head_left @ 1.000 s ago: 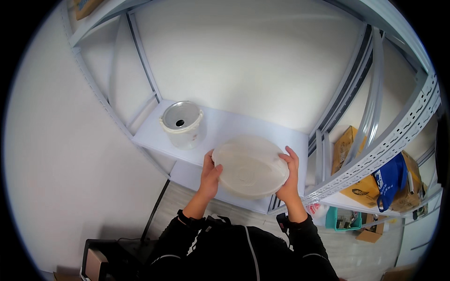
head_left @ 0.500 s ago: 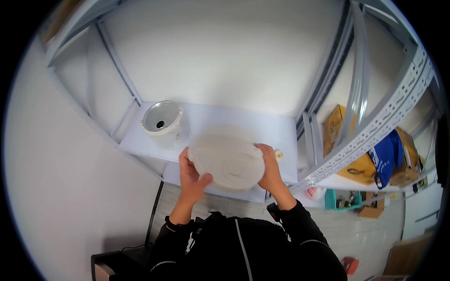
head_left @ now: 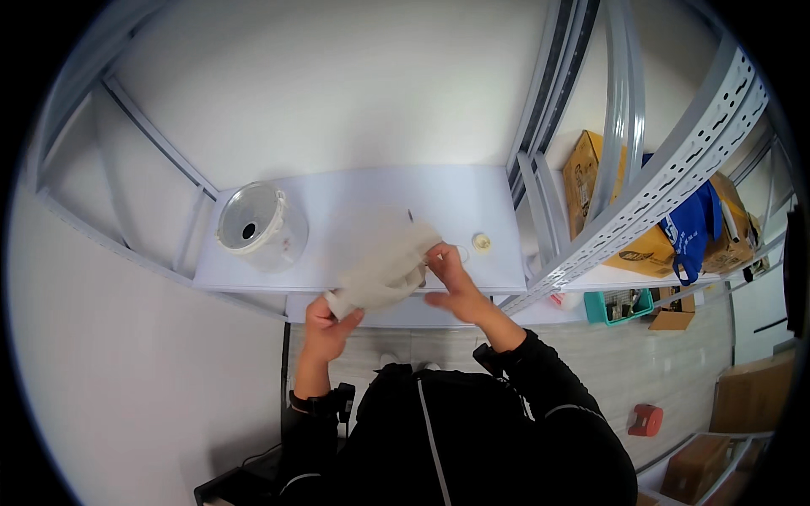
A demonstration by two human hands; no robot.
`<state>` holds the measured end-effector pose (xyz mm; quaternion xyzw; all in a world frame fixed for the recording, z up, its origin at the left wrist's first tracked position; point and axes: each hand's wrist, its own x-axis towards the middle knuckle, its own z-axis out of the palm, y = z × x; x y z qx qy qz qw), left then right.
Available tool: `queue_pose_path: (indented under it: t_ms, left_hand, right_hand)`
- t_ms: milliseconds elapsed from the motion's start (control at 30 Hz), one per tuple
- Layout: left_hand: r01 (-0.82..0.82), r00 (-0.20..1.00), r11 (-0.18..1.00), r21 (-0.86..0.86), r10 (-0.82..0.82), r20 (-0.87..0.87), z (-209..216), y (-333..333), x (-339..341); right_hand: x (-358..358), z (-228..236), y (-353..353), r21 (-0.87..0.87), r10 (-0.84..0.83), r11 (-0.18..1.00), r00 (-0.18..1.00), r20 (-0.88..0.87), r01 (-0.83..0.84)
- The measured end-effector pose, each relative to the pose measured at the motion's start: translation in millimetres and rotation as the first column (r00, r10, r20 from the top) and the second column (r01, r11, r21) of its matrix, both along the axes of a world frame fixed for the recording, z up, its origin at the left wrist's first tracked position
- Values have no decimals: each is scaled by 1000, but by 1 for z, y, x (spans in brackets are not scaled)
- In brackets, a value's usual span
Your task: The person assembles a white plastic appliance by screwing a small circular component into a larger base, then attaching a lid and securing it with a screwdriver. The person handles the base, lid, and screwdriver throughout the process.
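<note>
A round, whitish lid point(head_left: 380, 282) is tilted in front of me over the shelf's near edge, smeared by motion. My left hand point(head_left: 327, 329) is closed on its near left edge, thumb on top. At its far right edge, my right hand point(head_left: 456, 287) grips with the fingers, while the thumb is held apart lower down. A translucent white bucket point(head_left: 283, 240) stands uncovered at the left of the shelf, a dark round spot inside it. Right of the lid, a small pale yellow roll point(head_left: 481, 243) lies on the white shelf point(head_left: 354, 185).
Grey perforated posts point(head_left: 641, 211) rise at the right. Beyond them are cardboard boxes point(head_left: 582, 181), a blue bag point(head_left: 696, 236) and a teal bin point(head_left: 620, 308) of small items. A red stool point(head_left: 646, 420) stands on the floor.
The lid has turned from nearly face-up to a steep tilt. My right hand has moved left and its thumb has come away from the lid. The view has shifted slightly.
</note>
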<state>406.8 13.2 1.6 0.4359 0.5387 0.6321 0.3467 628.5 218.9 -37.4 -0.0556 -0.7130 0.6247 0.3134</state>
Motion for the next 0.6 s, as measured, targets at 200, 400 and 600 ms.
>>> queue_pose_path:
  t_ms: [200,400,600]
  left_hand:
    - [25,599,992,126,86,-796,26,28,22]
    - [-62,361,982,179,189,-913,-14,32,16]
    - [-379,773,904,198,427,-469,-24,41,29]
  right_hand:
    - [9,13,1,-669,-14,744,1000,-19,-2]
    - [-4,6,6,-617,-6,775,978,207,135]
    - [-3,-8,17,-641,-45,750,980,196,163]
